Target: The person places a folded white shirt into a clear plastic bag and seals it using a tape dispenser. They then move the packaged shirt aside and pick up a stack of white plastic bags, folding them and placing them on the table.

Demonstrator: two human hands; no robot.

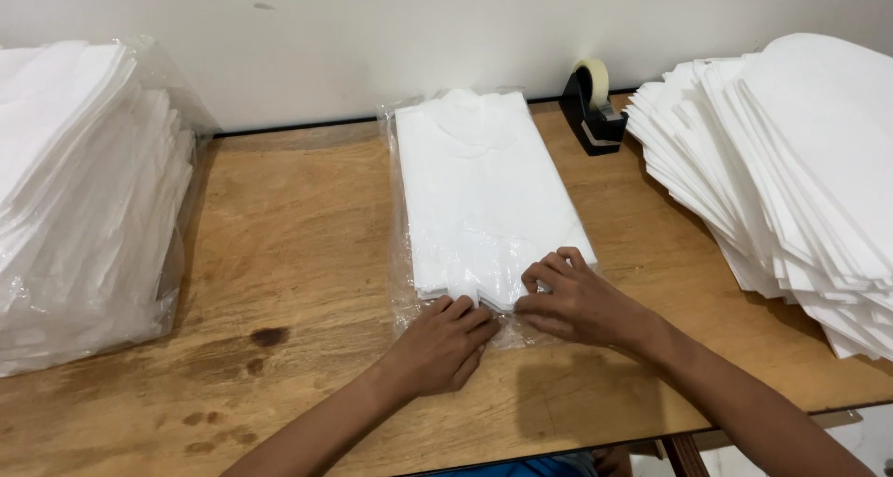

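Both forearms reach in from the near edge and meet at the near end of a clear plastic packet of white sheets (484,198). The left hand (442,347) lies palm down, fingers together, pressing the packet's loose plastic flap flat on the wooden table (298,254). The right hand (572,300) curls its fingers over the near right corner, pinching the film narrowly. The packet is a flat, soft rectangle under glossy, crinkled film — its long axis runs near to far, mid-table. A bagged white stack (84,198) sits far left, fanned loose white sheets (800,179) right, a black tape dispenser (593,105) at the far wall.
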